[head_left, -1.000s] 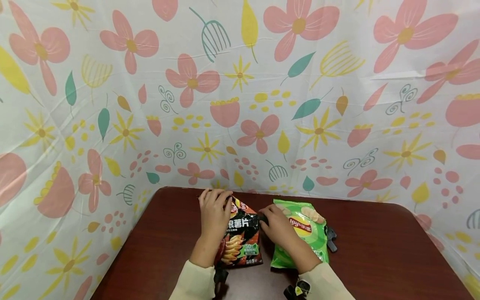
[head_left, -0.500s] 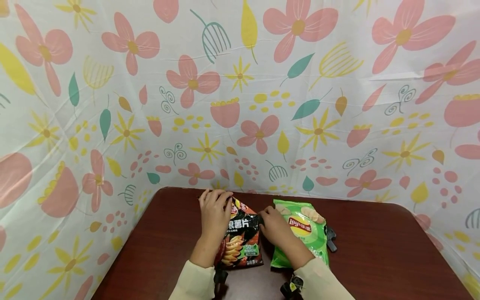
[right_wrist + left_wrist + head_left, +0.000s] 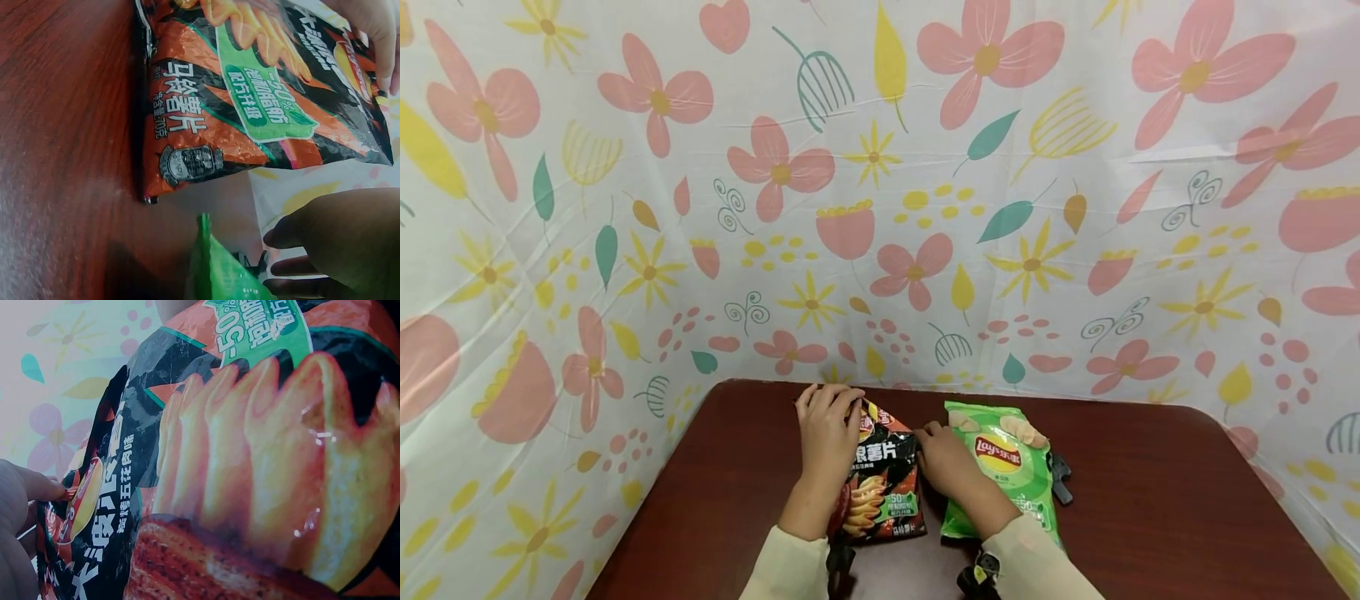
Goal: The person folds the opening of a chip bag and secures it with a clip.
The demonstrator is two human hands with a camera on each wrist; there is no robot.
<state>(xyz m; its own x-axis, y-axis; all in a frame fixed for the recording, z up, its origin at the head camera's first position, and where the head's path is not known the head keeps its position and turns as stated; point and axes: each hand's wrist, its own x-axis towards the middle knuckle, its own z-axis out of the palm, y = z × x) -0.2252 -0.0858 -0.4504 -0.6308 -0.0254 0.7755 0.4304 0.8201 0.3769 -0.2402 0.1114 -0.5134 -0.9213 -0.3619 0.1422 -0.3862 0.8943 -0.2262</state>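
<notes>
My left hand pinches the top of a black and orange chip bag, which stands tilted on the table. In the left wrist view, the thumb presses on the bag's printed front. My right hand hovers between the two bags, fingers loosely bent near the black bag's right edge. The right wrist view shows that hand apart from the black bag, with nothing seen in its grasp. A green Lay's chip bag lies to the right, partly covered by the right forearm.
A dark grey object sticks out behind the green bag's right side; its kind is unclear. The dark red-brown table ends at a flower-patterned cloth at the back and left.
The right hand has shifted slightly left, towards the black bag's edge, uncovering more of the green bag's logo. The left hand and its bag stay nearly still. The head view tilts slightly.
</notes>
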